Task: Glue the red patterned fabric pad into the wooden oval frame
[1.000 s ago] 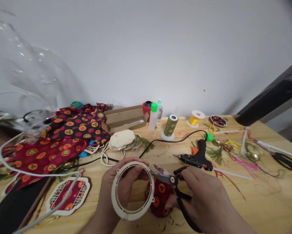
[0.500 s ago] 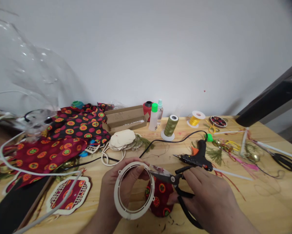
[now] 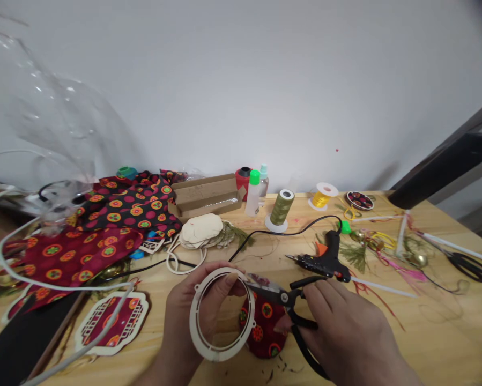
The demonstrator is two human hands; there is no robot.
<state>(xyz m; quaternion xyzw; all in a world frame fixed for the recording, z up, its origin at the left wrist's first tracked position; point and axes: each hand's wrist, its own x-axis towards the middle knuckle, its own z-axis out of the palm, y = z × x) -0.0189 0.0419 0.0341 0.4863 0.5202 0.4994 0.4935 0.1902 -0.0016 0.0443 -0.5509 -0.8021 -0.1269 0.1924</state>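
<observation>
My left hand (image 3: 184, 316) is closed on a round, pale ring frame (image 3: 195, 335) with small tabs at its edge, tilted up above the table. My right hand (image 3: 345, 321) grips black-handled scissors (image 3: 284, 297) by their loops. The blades point left and reach the upper right rim of the ring; whether they are cutting anything there I cannot make out. Beneath the scissors, a dark red patterned fabric piece (image 3: 265, 338) lies on the table, partly hidden by the ring and my right hand. Small dark scraps lie just in front of it.
A black glue gun (image 3: 325, 260) lies right of centre, its cord running left. Behind are an olive thread spool (image 3: 282, 209), a green-capped bottle (image 3: 253, 193) and an open cardboard box (image 3: 208, 198). Patterned cloth (image 3: 83, 252) covers the left; other scissors (image 3: 468, 266) lie far right.
The scissors' handles have come slightly closer together, with my right hand shifting a little left. The ring and my left hand stay almost in place.
</observation>
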